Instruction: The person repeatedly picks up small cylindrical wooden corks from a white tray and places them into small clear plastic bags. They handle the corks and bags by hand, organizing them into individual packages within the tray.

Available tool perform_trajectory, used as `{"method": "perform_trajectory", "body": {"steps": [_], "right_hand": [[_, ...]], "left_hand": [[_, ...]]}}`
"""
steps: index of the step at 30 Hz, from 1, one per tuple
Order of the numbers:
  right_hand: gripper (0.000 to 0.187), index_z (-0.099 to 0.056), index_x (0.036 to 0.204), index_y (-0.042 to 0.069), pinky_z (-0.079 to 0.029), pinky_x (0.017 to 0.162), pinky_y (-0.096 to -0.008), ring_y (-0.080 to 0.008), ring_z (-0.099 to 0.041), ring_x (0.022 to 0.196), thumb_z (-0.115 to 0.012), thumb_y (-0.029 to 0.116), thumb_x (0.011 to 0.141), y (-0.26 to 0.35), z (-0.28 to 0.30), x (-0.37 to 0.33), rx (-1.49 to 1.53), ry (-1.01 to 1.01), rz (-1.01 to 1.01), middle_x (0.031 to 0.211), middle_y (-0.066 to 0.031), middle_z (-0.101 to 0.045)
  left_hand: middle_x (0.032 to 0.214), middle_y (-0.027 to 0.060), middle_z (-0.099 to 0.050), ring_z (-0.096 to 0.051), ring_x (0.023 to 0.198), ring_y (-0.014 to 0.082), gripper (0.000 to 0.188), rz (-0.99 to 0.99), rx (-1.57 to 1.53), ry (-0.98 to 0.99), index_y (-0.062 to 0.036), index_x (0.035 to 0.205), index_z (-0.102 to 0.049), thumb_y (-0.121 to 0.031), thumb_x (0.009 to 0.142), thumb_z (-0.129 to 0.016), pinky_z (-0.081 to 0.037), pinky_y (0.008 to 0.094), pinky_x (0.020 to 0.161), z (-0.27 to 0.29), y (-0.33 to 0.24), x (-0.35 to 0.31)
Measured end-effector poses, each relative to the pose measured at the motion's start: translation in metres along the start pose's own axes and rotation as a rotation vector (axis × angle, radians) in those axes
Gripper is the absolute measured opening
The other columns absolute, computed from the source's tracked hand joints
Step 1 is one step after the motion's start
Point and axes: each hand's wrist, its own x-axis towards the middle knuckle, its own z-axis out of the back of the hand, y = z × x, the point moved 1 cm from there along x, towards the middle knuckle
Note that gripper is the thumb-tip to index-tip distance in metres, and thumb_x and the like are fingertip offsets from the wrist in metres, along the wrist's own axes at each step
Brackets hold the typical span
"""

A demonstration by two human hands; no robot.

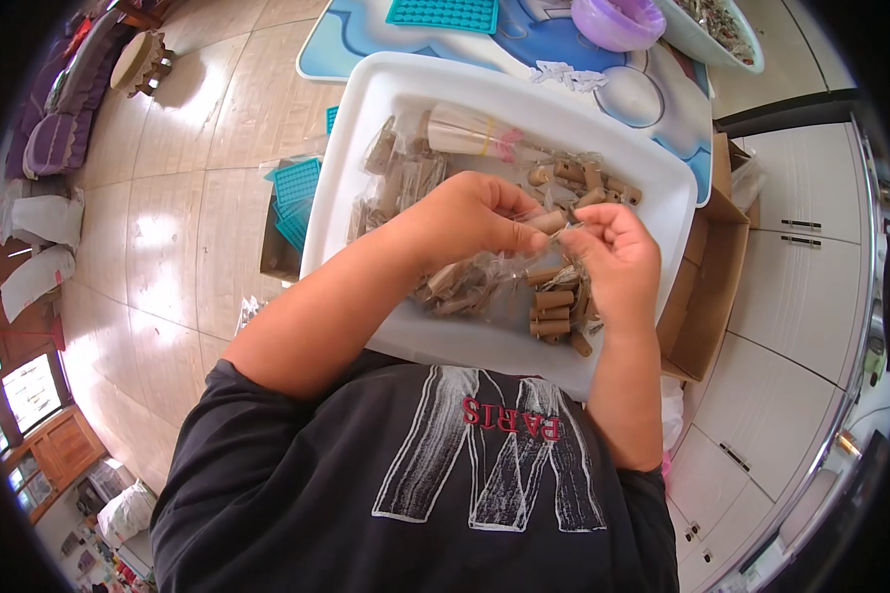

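Observation:
My left hand (480,212) grips a short brown tube (546,222) between thumb and fingers, above a white plastic tub. At the tube's right end my right hand (618,247) is closed in a pinch; something thin and clear or stringy shows there, too small to name. Beneath the hands lie several loose brown tubes (552,312) on the tub's right side. Brown pieces in clear plastic wrap (405,183) fill the left side. A bundle of clear bags (457,133) with a yellow band and a pink tie rests at the far end.
The white tub (323,217) stands before a blue-and-white table (351,40) with a teal tray (443,12), a purple bowl (618,22) and a white basin (747,54). Cardboard boxes flank the tub, one (707,287) at right; teal trays (295,193) are at left.

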Motion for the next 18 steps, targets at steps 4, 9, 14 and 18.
{"method": "perform_trajectory", "body": {"steps": [4, 9, 14, 18], "right_hand": [[0.012, -0.061, 0.09, -0.003, -0.044, 0.066, -0.0183, -0.0065, -0.055, 0.071, -0.064, -0.002, 0.079, 0.01, 0.008, 0.0, 0.11, -0.003, 0.042, 0.08, -0.0025, -0.061], [0.008, -0.062, 0.084, -0.002, -0.043, 0.064, -0.019, -0.0061, -0.053, 0.07, -0.065, -0.002, 0.077, 0.006, 0.005, -0.001, 0.005, -0.083, 0.189, 0.079, -0.0005, -0.06], [0.009, -0.062, 0.082, -0.003, -0.042, 0.063, -0.019, -0.0088, -0.052, 0.069, -0.068, 0.0, 0.075, 0.008, -0.006, -0.001, -0.167, -0.005, 0.325, 0.088, -0.0043, -0.053], [0.012, -0.064, 0.086, -0.002, -0.042, 0.064, -0.02, -0.0091, -0.052, 0.071, -0.068, 0.001, 0.075, 0.004, -0.007, -0.001, -0.293, 0.042, 0.446, 0.096, -0.006, -0.056]], "left_hand": [[0.082, 0.0067, -0.064, -0.057, 0.071, 0.0111, 0.033, 0.02, -0.064, 0.011, 0.0053, 0.098, -0.061, -0.012, 0.072, -0.073, -0.047, 0.0244, 0.065, -0.001, -0.005, -0.002], [0.084, 0.0064, -0.064, -0.058, 0.071, 0.0107, 0.033, 0.057, -0.122, 0.06, 0.0039, 0.098, -0.06, -0.01, 0.072, -0.074, -0.047, 0.0234, 0.065, -0.002, -0.009, -0.004], [0.086, 0.0061, -0.064, -0.058, 0.074, 0.0103, 0.034, 0.032, -0.169, 0.023, 0.0031, 0.1, -0.06, -0.009, 0.071, -0.074, -0.047, 0.0226, 0.067, -0.001, -0.006, -0.004], [0.09, 0.0046, -0.063, -0.059, 0.079, 0.0099, 0.029, 0.007, -0.266, -0.028, 0.0007, 0.102, -0.059, -0.005, 0.076, -0.069, -0.047, 0.0218, 0.073, 0.001, -0.003, -0.003]]}}
